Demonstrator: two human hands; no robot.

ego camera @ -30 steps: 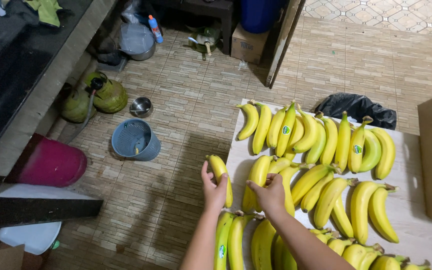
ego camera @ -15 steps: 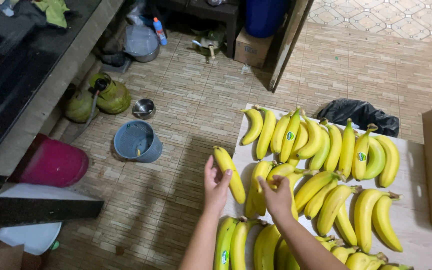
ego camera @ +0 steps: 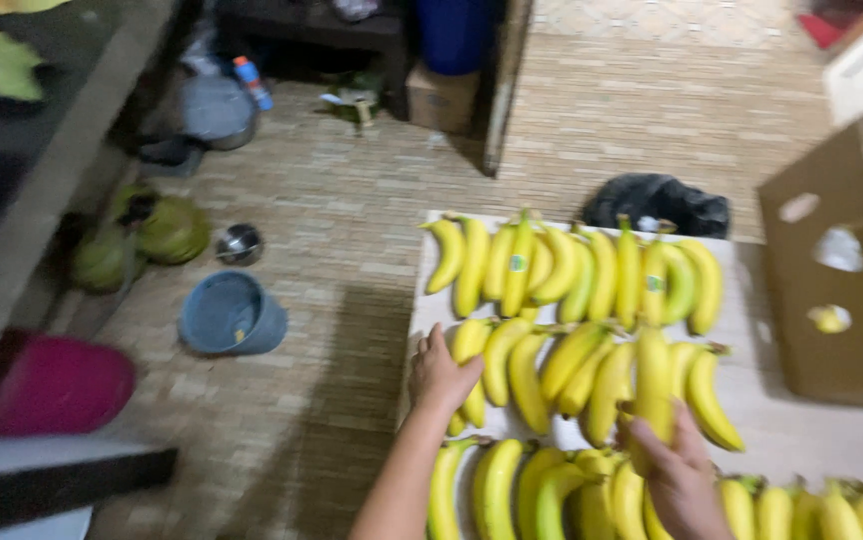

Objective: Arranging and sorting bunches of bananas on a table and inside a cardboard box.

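Two hands among rows of bananas.
Left hand [ego camera: 440, 375] lies spread on a bunch [ego camera: 497, 365]; right hand [ego camera: 677, 478], at four o'clock, pinches a banana [ego camera: 654, 385].

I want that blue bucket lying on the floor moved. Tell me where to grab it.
Take the blue bucket by its rim, coming from the upper left. It lies tipped on its side with the open mouth facing that way, so the rim's edge is exposed there. The picture is blurred; no handle can be made out.

Abt 3 banana rows [ego camera: 572, 270], 1 box [ego camera: 842, 270], 1 bucket [ego camera: 232, 315].
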